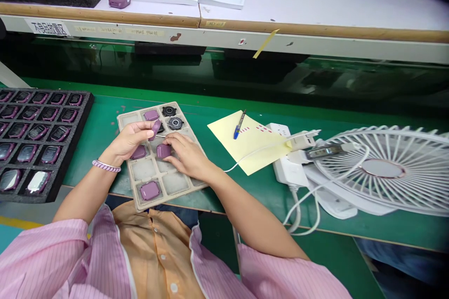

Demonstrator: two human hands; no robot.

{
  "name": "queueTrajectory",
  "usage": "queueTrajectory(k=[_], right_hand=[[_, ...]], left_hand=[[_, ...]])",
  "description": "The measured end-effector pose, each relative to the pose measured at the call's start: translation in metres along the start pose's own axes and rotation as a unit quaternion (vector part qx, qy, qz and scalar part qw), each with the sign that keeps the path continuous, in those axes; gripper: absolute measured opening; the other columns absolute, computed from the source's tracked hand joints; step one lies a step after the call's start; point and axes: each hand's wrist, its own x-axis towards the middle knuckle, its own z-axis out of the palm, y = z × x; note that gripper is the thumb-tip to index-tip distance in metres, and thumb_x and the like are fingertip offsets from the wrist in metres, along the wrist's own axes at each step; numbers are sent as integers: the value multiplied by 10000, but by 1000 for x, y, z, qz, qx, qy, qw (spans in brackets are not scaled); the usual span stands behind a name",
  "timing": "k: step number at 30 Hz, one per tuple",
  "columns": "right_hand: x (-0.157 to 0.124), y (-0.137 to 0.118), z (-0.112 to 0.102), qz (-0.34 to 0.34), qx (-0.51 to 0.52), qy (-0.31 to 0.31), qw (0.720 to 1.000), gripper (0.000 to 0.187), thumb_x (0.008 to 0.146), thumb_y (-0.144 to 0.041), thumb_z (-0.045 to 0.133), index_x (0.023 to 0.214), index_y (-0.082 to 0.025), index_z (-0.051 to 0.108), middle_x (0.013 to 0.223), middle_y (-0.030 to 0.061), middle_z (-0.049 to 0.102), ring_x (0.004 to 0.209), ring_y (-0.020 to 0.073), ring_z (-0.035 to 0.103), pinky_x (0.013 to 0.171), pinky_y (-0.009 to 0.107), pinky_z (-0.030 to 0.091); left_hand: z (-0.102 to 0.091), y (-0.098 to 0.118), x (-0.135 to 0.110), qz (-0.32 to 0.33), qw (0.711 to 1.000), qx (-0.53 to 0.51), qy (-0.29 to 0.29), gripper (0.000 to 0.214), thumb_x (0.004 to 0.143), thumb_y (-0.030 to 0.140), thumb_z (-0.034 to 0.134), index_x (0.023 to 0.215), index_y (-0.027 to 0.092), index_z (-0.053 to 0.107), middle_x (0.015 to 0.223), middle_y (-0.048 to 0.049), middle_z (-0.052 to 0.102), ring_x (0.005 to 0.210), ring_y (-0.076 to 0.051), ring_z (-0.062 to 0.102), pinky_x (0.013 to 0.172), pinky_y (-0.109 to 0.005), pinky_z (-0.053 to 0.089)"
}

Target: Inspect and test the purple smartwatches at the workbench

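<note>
A beige compartment tray (143,169) lies tilted on the green bench in front of me. My left hand (135,138) is closed above it, pinching a small purple watch case (155,129) between thumb and fingers. My right hand (187,154) is beside it, its fingers and thumb around another purple watch case (163,151) at the middle of the tray. A thin pale strip shows near the right fingertips; I cannot make out what it is. More purple watch cases (150,190) and round black watch parts (175,123) rest in other compartments.
At left lies a black foam tray (79,138) full of purple watches. To the right are a yellow sheet (249,163) with a pen (239,124), a white power strip (289,170) with cables, and a white fan (382,168). Watches (119,0) sit on the upper shelf.
</note>
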Motion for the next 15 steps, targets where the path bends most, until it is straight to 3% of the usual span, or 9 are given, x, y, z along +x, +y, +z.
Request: queueTrajectory(k=[2,5,8,11,15], right_hand=[[1,-3,-6,-4,-33,6,999,292,996,-169,638,1268,-162,532,1270,193,637,1208,358,614,1036,539,509],[1,-5,-20,-12,-65,24,998,275,1002,-179,623,1263,-152,541,1258,194,652,1192,355,624,1036,520,490],[-2,-3,-37,1,-78,51,996,272,1012,-232,627,1266,-174,547,1244,177,657,1188,355,622,1019,498,488],[-5,0,-49,16,-69,80,994,267,1023,-270,628,1266,-192,546,1244,166,651,1190,349,617,999,480,495],[-6,-5,-44,8,-28,31,999,261,1011,-249,629,1252,-195,541,1238,165,647,1194,354,611,1018,505,498]], left_hand=[[-2,-1,0,74,986,146,30,414,641,439,866,938,176,748,1055,-80,714,1032,-266,619,1044,-428,446],[-1,-3,-2,156,926,343,36,310,718,347,795,980,191,737,1157,-96,706,1213,-324,572,1143,-493,401],[2,-5,-6,146,886,439,-5,270,757,293,780,997,191,708,1174,-96,693,1211,-335,552,1126,-519,428],[8,-3,-8,115,870,477,-50,255,763,262,782,988,187,688,1193,-95,675,1223,-340,532,1117,-517,442],[14,-1,-7,84,859,501,-59,251,753,256,773,970,176,676,1171,-105,652,1222,-358,514,1091,-510,443]])
